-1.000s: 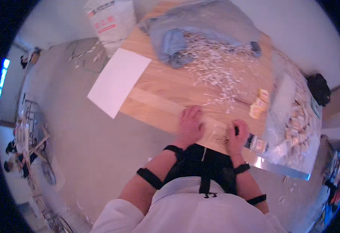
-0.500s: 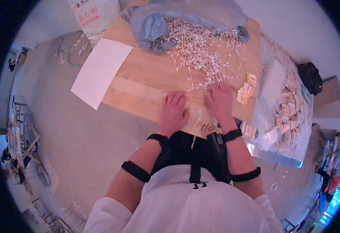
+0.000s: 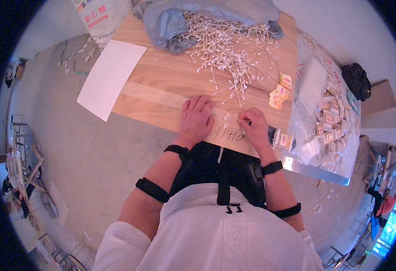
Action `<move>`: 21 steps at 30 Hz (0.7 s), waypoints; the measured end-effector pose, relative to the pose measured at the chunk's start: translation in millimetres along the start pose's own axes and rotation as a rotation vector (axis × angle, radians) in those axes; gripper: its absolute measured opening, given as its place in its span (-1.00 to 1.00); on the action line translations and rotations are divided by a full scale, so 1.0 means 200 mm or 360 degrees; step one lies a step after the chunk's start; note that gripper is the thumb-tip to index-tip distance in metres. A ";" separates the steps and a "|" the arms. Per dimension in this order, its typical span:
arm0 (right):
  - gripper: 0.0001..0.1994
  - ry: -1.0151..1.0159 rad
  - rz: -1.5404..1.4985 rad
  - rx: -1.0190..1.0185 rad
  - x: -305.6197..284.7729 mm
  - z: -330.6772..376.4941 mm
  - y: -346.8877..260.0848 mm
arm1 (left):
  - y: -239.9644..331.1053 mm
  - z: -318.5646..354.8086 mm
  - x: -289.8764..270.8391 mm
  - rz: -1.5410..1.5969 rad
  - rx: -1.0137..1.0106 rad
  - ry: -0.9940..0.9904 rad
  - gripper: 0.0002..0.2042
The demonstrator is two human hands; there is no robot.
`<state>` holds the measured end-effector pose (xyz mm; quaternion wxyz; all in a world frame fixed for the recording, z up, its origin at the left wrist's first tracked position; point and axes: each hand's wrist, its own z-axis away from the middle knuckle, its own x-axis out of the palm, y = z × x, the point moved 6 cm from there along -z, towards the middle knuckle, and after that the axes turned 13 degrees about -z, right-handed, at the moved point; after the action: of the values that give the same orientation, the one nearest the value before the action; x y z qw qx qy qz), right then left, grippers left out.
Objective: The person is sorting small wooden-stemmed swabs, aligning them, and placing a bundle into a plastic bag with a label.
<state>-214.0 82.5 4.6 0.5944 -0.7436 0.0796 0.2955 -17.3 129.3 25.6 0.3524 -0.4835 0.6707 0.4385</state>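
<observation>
While leaning over the near edge of the wooden table [image 3: 161, 81], lower middle of the head view: left hand [image 3: 197, 119] pressed flat, palm down, fingers spread, gripping nothing. Right hand [image 3: 255, 127] just beside it, fingers curled narrow, apparently pinching a few swabs [image 3: 230, 129] lying between the two hands; cannot tell how many.

Farther up the frame, upper middle: big loose heap of swabs [image 3: 220, 40] spilling out of a grey plastic bag [image 3: 171, 20]. Right of centre: small yellow packets [image 3: 279, 92]. Far right: clear bags [image 3: 329, 117] full of such packets. Touching or nearly touching the right wrist: a small labelled cylinder [image 3: 283, 139], lying on its side at the table's rim. Left of the hands: a white sheet [image 3: 110, 77] overhanging the table edge.

Likely trouble, judged from the layout:
- Could knock the cylinder off the rim with a careless right elbow or wrist.
- Could lose swabs over the near edge, being so close to it, if the pinch loosens or the flat hand slides.
- Could drag stray swabs from the heap's ragged lower fringe into the small bunch and spoil any count.
- Could send the overhanging sheet to the floor with a brush of the left forearm.
</observation>
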 end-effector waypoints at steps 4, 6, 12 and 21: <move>-0.79 0.0115 -0.0005 -0.0052 0.01 0.04 -0.02 | -0.01 0.00 0.02 0.0029 0.0001 -0.0030 -0.70; -0.71 0.0312 -0.0060 -0.0077 -0.01 0.10 -0.03 | -0.03 0.00 0.04 0.0077 -0.0016 -0.0070 -0.71; -0.60 0.0347 0.0014 -0.0179 -0.01 0.25 -0.12 | -0.05 -0.01 0.07 0.0195 -0.0134 -0.0103 -0.73; -0.66 0.0215 0.0127 -0.0204 0.00 0.24 -0.10 | 0.00 -0.09 0.14 0.0082 -0.0214 -0.0037 -0.86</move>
<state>-220.4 132.6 15.9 0.5267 -0.7946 0.1299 0.2726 -26.5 103.5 7.6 0.3155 -0.4836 0.6477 0.4970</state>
